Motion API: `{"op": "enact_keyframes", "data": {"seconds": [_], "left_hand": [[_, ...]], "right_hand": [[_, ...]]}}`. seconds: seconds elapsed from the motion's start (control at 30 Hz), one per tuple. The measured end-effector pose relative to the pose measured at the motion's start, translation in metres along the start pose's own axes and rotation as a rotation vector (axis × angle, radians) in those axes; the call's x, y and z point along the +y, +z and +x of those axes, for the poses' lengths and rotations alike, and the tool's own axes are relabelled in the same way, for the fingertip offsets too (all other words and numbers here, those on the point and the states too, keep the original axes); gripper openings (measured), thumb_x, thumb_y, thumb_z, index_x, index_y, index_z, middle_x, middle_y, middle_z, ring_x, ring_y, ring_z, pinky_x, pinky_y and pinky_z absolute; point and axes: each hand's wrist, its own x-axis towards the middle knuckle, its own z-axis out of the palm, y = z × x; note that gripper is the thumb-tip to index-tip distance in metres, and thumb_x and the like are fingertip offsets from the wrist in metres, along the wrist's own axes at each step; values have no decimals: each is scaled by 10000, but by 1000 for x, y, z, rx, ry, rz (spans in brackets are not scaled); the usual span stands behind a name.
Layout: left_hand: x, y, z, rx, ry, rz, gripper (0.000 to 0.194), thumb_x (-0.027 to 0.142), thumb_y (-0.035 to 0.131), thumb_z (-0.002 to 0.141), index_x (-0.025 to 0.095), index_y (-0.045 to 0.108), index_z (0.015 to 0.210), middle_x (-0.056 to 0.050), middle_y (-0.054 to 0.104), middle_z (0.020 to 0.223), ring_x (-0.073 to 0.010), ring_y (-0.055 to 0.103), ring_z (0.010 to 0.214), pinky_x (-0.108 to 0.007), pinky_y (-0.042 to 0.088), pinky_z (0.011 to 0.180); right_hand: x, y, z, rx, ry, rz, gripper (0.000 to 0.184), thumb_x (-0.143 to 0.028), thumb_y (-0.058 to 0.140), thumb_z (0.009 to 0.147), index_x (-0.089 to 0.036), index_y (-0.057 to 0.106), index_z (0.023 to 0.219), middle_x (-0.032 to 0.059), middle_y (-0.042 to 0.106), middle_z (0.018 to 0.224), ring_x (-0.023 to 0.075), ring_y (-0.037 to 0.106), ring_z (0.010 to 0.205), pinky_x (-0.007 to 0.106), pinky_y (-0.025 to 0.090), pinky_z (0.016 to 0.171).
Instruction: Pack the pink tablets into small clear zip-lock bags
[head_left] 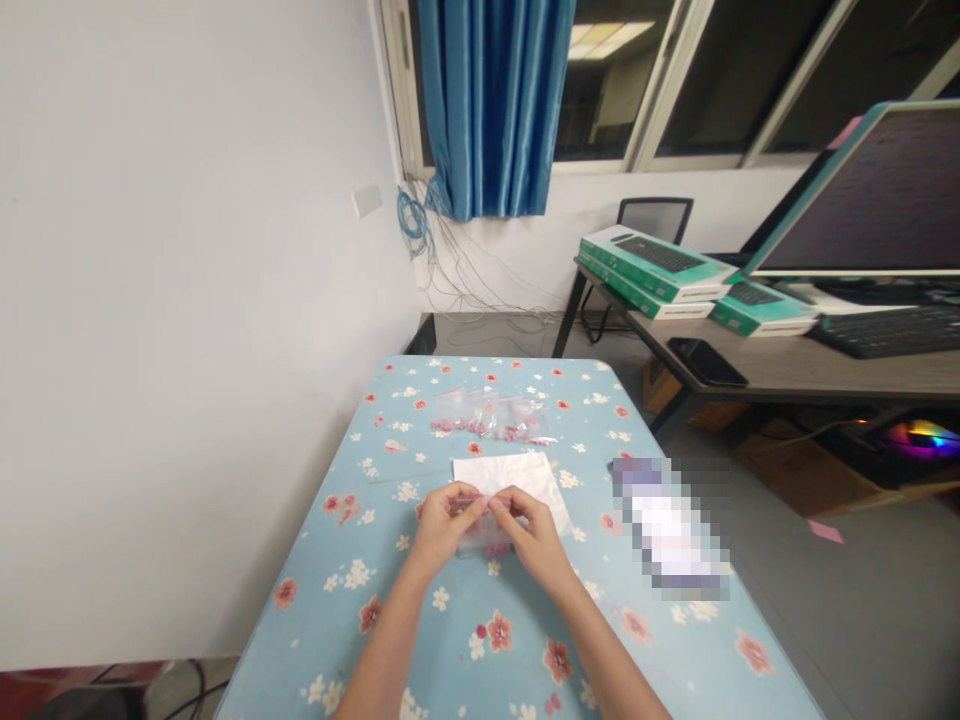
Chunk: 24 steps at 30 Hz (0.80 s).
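Observation:
A small clear plastic bag [474,540] with pinkish-red bits at its bottom hangs between my hands. My left hand [450,515] pinches its top edge, thumb against fingers. Close beside it, my right hand [523,515] is closed on the same edge, the fingertips of both hands nearly touching. Under and behind the hands lies a white sheet [517,472], partly covered by them. Farther back on the table are several clear bags [491,415], also with pinkish-red bits inside. What the bits are is too small to tell.
The table wears a blue flowered cloth [360,610]. A pixelated flat object [671,525] lies on its right side. A white wall [187,300] borders the left. At right, a desk holds green keyboard boxes [652,265], a black phone [707,361] and a monitor [870,195].

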Motion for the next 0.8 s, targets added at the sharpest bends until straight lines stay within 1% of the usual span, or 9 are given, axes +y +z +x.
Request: {"op": "enact_keyframes", "data": {"seconds": [0.07,0.17,0.33,0.43,0.67,0.8], "left_hand": [[0,-2,0,16,8,-5,298,396,775,592,148,633,675,-8,623,593,-105,550,486,-205,434,482],[1,-4,0,27,12,5,285,393,764,609,150,640,693,-2,610,590,-105,546,488,-202,427,478],[0,-3,-2,-13,11,88,281,398,749,631,137,665,689,-27,628,625,-110,543,506,-214,430,499],[-2,-3,-2,-20,36,131,283,407,730,659,132,668,681,-24,622,591,-107,530,499,-214,416,511],[-3,-5,-1,-30,62,175,305,414,724,663,125,640,609,-5,594,521,-99,512,489,-208,393,522],[-2,-2,0,-24,50,153,307,432,711,672,127,680,693,-36,660,632,-112,543,528,-211,413,519]], "right_hand": [[1,0,0,13,17,6,300,-423,513,867,-165,600,741,-1,551,632,139,483,610,241,379,594],[0,-1,0,42,34,16,302,-431,509,863,-171,580,725,-12,522,611,136,471,597,240,378,587],[-3,-2,-1,0,7,13,299,-408,486,886,-171,577,727,-6,535,632,136,474,618,240,382,604],[-4,-1,-2,-8,-8,-15,304,-401,484,891,-165,580,724,-4,540,630,133,471,618,237,380,604],[-3,0,-2,-9,-33,-54,302,-388,490,889,-157,596,727,0,552,632,134,477,621,239,380,608],[-3,-2,-3,21,-17,-48,289,-384,489,887,-162,582,726,-1,548,641,136,485,626,240,383,613]]}}
